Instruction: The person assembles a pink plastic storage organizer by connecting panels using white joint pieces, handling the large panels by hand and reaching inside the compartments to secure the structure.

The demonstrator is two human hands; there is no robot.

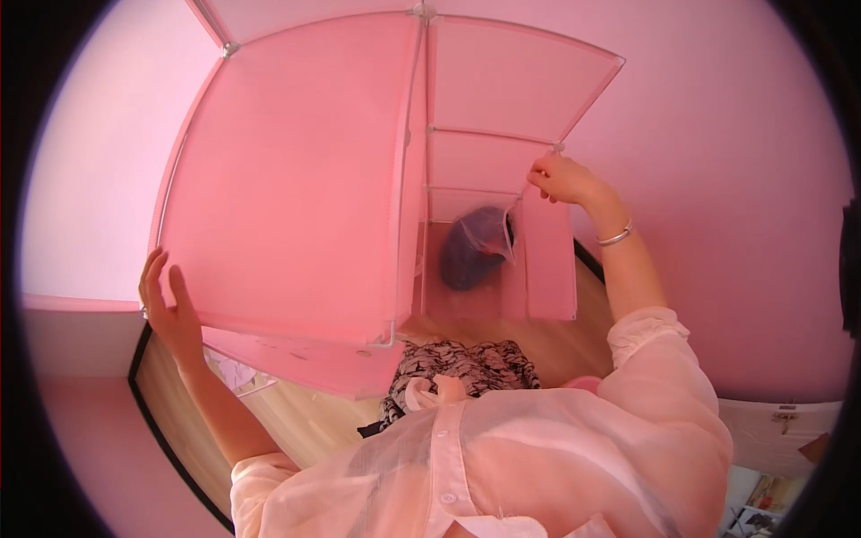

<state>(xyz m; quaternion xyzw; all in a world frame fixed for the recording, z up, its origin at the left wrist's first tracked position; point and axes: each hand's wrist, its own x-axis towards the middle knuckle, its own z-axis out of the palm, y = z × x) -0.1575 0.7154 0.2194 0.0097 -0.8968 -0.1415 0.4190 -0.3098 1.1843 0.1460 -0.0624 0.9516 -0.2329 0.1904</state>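
The pink panel cabinet [296, 179] fills the upper middle of the view, a modular cube unit of translucent pink plastic sheets set in thin white wire frames with small pale connectors at the corners. Its broad flat top faces up toward the camera, and its long axis runs from the near lower-left corner away toward the upper right, where stacked compartments open downward in the picture. One door panel [549, 260] stands swung open on the right side, edge-on and upright. Inside the lower compartment lies a dark grey bundle of cloth [473, 251], seen partly through the clear pink wall.

The left hand [170, 309] lies open with fingers spread, palm against the near left corner of the top. The right hand [565, 179] pinches the upper corner of the open door, fingers closed on its wire edge; a silver bangle [616, 237] sits on that wrist.

Below the cabinet is a pale wooden floor [305, 417], and pink walls [717, 179] surround it.
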